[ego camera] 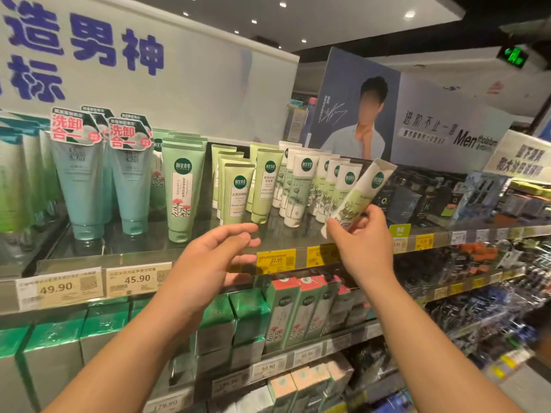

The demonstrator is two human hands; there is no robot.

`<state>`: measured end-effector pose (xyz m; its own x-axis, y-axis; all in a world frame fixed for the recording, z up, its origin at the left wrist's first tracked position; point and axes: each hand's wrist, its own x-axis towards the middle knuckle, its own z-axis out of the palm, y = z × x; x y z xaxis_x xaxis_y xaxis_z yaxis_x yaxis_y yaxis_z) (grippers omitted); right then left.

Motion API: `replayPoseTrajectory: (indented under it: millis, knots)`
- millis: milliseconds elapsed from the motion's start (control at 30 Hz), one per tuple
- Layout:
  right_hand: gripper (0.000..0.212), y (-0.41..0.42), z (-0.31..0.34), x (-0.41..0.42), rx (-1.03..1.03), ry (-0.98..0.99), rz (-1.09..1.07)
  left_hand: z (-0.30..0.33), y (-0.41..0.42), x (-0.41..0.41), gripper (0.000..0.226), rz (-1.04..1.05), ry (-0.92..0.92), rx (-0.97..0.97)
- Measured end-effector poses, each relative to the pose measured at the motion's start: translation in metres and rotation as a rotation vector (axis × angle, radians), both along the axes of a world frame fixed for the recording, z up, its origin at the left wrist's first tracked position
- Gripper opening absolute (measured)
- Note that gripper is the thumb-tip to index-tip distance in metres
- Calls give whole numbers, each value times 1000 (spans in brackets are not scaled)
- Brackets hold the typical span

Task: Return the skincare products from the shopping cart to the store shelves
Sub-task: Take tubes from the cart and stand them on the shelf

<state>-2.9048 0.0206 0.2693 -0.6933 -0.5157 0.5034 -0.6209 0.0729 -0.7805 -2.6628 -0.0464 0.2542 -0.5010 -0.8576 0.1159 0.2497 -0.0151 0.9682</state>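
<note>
Store shelving fills the view under a white banner with blue lettering, tiers of skincare running off to the right. At the front, the right hand (362,242) pinches a pale green-and-white tube (359,195) near its cap end, thumb on one side and fingertips on the other. The tube tilts up and to the right, its crimped end reaching toward the top shelf (143,248). That slant looks like a carrying angle rather than a resting one; it will probably need to be brought upright, cap down, to match its neighbours. The left hand (214,257) hangs released, fingers loosely spread and holding nothing, just in front of the shelf edge; it may be ready to steady the row.

Just behind the held tube stands a cluster of matching white tubes (301,189) with the same round green logo, cap down, so this seems the right slot. Further left are pale green tubes (235,195), a taller green tube (183,192) and teal tubes (82,186) with red-lettered toppers. Yellow price tags (275,260) line the shelf edge. Below, green boxes (247,317) and red-topped boxes (298,308) sit packed upright. No shopping cart is in view.
</note>
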Motion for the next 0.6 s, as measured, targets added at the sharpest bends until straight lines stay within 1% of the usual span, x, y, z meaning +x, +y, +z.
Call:
replayPoseTrajectory:
  millis: [267,600]
  knots:
    - [41,-18,8,-47,35,-18,-74,2,6,-13,18,-28,-11,13]
    - [48,-27,0,-70,198,29,-72,-1,6,-17,18,-14,-30,32]
